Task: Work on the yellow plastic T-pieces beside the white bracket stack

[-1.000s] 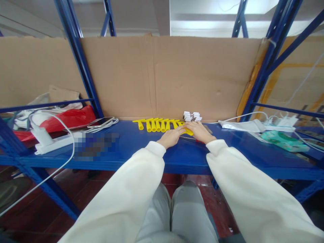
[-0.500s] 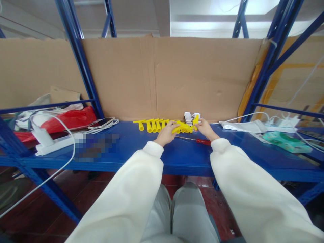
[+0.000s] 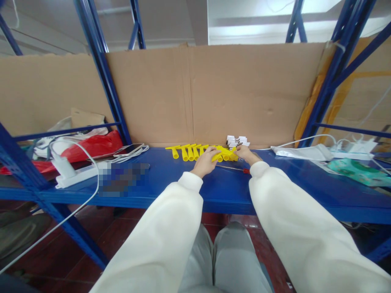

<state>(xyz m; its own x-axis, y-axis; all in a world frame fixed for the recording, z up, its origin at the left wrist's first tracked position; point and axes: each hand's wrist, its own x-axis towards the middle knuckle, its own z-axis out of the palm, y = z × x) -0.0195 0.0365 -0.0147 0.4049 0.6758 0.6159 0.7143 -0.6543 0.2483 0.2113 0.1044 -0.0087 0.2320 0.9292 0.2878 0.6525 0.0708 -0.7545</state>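
Observation:
A row of yellow plastic T-shaped parts (image 3: 189,151) lies at the back of the blue shelf (image 3: 220,189), against the cardboard wall. My left hand (image 3: 205,162) rests on the right end of that row, fingers curled over a yellow part (image 3: 225,154). My right hand (image 3: 246,154) meets it from the right and touches the same yellow cluster. A red-handled screwdriver (image 3: 235,168) lies on the shelf just in front of my hands. A small stack of white pieces (image 3: 237,141) stands right behind them.
A white power strip (image 3: 76,175) with cables and a phone (image 3: 130,149) lie at the left, beside a red bag (image 3: 91,145). At the right are a white pouch (image 3: 302,152), a charger (image 3: 351,148) and a teal packet (image 3: 354,170). Blue rack uprights (image 3: 104,73) flank the bay.
My hands lifted off the shelf, uncovering the screwdriver, and moved back to the yellow parts. The right hand held one up half a second ago and now has it down among the others.

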